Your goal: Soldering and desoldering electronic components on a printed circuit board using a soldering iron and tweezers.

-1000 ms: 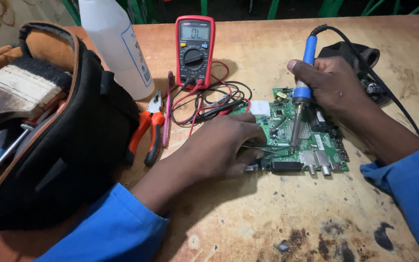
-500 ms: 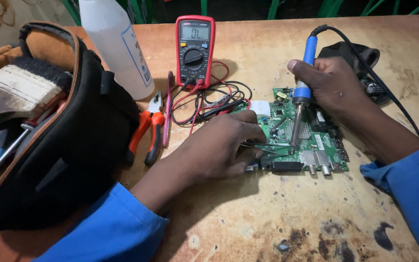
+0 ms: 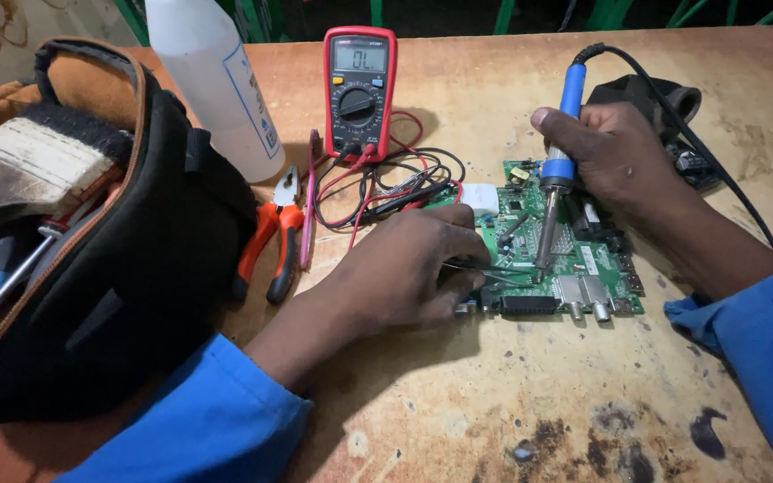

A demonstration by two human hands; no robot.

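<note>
Board (image 3: 574, 259), green, flat on tabletop (image 3: 512, 394). Right hand (image 3: 610, 156) clenched on iron (image 3: 558, 170), tip at board; left hand (image 3: 413, 268) pinching tweezers (image 3: 485, 268). Risk: slipped tip could scorch neighbouring parts or fingers.

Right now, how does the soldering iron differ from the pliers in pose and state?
The soldering iron stands nearly upright in the right hand, its tip down on the green circuit board; the pliers lie flat on the wooden table, untouched. The iron has a blue grip and a black cord; the pliers have orange and black handles, no cord.
</note>
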